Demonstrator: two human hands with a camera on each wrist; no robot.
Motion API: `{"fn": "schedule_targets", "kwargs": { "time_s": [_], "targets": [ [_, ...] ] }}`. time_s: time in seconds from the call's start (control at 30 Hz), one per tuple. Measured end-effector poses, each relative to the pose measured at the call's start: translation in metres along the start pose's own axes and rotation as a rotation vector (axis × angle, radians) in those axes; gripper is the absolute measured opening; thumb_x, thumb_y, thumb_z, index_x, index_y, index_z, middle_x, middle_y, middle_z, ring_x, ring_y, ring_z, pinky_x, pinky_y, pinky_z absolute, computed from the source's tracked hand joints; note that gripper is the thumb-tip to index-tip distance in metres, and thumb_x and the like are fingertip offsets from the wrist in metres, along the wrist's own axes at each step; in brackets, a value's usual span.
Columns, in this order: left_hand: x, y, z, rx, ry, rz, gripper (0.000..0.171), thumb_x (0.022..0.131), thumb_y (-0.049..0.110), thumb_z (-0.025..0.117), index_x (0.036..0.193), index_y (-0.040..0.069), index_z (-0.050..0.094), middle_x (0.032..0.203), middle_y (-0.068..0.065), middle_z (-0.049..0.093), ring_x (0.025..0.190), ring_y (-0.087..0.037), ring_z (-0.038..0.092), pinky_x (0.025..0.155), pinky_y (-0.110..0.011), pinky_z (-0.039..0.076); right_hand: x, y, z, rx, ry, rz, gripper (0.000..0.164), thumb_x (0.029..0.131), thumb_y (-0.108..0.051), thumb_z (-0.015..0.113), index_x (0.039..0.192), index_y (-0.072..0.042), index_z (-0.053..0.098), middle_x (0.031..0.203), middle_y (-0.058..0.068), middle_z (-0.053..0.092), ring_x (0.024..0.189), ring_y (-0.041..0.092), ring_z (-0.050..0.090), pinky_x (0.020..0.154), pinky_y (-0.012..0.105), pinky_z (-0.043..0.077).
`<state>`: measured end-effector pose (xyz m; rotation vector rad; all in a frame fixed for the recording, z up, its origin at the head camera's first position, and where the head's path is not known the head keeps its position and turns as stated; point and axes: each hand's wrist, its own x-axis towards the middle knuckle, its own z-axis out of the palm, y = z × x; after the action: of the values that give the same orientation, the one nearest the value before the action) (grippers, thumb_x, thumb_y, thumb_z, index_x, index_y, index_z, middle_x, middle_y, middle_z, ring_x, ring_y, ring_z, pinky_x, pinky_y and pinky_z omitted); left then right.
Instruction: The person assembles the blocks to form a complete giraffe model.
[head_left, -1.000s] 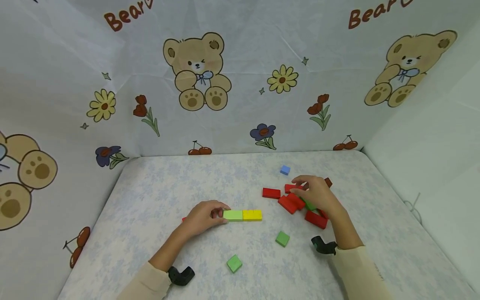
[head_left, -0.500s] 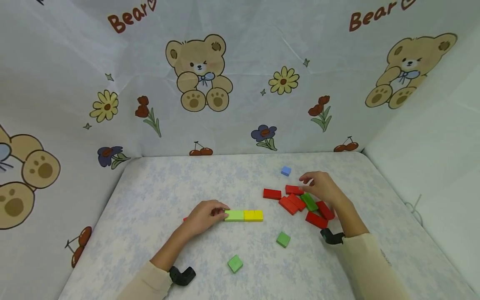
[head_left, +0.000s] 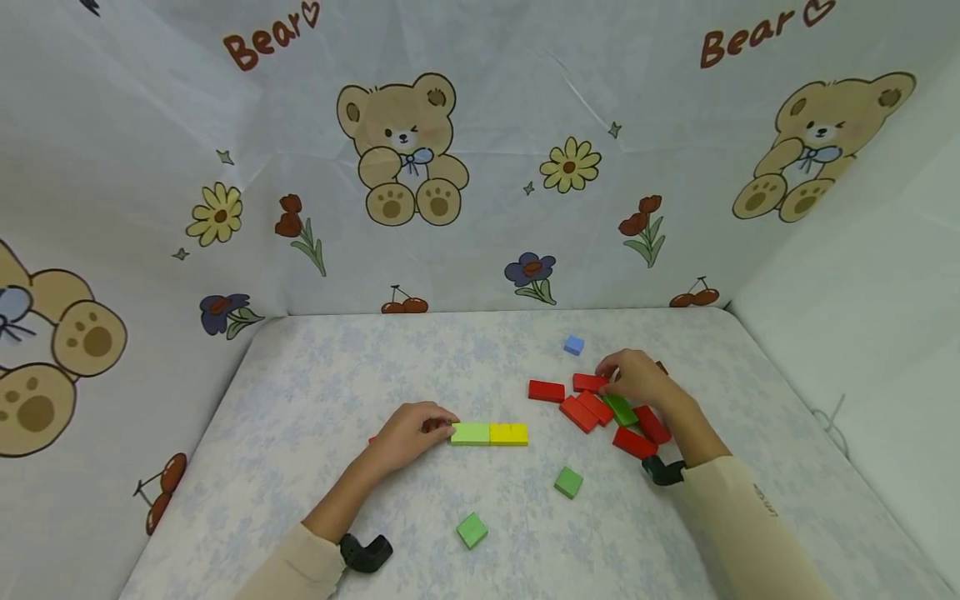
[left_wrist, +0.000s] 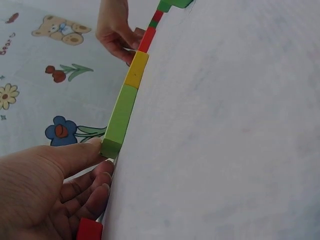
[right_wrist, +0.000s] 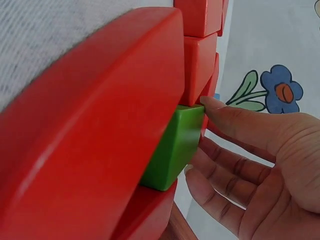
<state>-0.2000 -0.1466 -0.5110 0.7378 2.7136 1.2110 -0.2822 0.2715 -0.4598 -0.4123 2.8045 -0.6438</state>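
Note:
A light green block (head_left: 470,434) and a yellow block (head_left: 508,434) lie end to end in a row on the table. My left hand (head_left: 411,433) pinches the light green block's left end between thumb and fingertips. Most of a red block (left_wrist: 90,230) is hidden beside that hand. To the right, my right hand (head_left: 637,382) hovers over a cluster of blocks, thumb and fingers apart. Its fingertips are around the right end of the rear red block (head_left: 588,382), with the thumb close to a dark green block (right_wrist: 175,145). Whether they press on either cannot be told.
Several red blocks (head_left: 578,413) lie loosely about the dark green one. Two small green blocks (head_left: 472,530) are nearer the front, and a small blue block (head_left: 573,345) is at the back. Part of a brown block (head_left: 662,367) shows behind the right hand.
My right hand drew back rightward from the rear red block, then came in again towards it. My left hand stays at the light green block. The blocks have not visibly shifted.

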Motion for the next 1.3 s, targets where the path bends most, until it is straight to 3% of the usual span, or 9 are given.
{"fn": "schedule_targets", "kwargs": {
  "time_s": [0.53,0.83,1.3],
  "targets": [
    [0.001,-0.001,0.000,0.021,0.017,-0.007,0.015,0.097,0.021,0.071,0.110,0.018,0.078,0.089,0.014,0.064,0.075,-0.005,0.056,0.070,-0.026,0.049,0.001,-0.009,0.000,-0.030,-0.004,-0.040,0.026,0.085,-0.009,0.082,0.108,0.001,0.074,0.095,0.010,0.069,0.085,0.024,0.062,0.074,0.037,0.056],
    [0.001,-0.004,0.002,0.025,0.013,-0.009,0.015,0.097,0.025,0.071,0.110,0.020,0.078,0.086,0.016,0.063,0.074,-0.005,0.055,0.069,-0.026,0.049,-0.004,-0.014,0.000,-0.007,0.043,0.018,0.035,0.088,-0.017,0.081,0.117,0.000,0.071,0.098,0.011,0.068,0.086,0.024,0.060,0.068,0.031,0.056],
    [0.000,-0.005,0.004,0.030,0.024,-0.007,0.015,0.097,0.026,0.071,0.109,0.020,0.078,0.086,0.016,0.063,0.074,-0.004,0.055,0.068,-0.026,0.049,-0.040,-0.053,0.008,0.000,0.210,-0.170,0.031,0.086,-0.016,0.083,0.112,-0.002,0.073,0.094,0.003,0.069,0.081,0.019,0.061,0.067,0.028,0.054]
  ]
}}
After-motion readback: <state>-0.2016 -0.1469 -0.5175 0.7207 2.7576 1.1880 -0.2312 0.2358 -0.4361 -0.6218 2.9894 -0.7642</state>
